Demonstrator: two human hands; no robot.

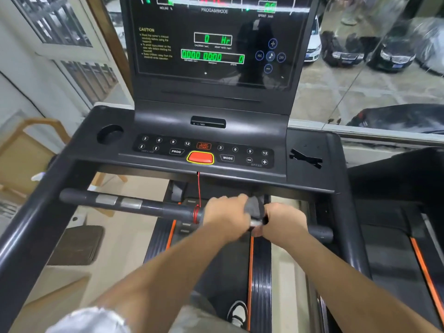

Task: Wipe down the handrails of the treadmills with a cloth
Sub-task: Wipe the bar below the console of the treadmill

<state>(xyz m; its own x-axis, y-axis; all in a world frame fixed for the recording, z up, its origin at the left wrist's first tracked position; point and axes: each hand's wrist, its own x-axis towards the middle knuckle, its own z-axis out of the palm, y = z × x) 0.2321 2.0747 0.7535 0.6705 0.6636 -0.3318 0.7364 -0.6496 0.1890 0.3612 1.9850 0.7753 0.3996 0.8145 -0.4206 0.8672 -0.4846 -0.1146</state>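
Observation:
A black front handrail point(134, 205) with silver pulse plates runs across the treadmill below the console point(204, 152). My left hand point(225, 213) and my right hand point(283, 221) sit side by side on the bar's right half. Between them is a grey cloth point(255, 207), wrapped over the bar. My left hand grips the cloth from the left. My right hand curls round the bar and touches the cloth's right edge. The bar's right end point(320, 233) sticks out past my right hand. A red safety cord point(198, 188) hangs from the console and coils round the bar left of my left hand.
Side rails point(36, 227) run back on both sides. The lit display panel point(211, 44) stands above the console, with a cup recess point(110, 133) at left. A second treadmill point(396, 236) stands at right. Beyond the window are parked cars point(346, 51). My shoe point(237, 311) rests on the belt.

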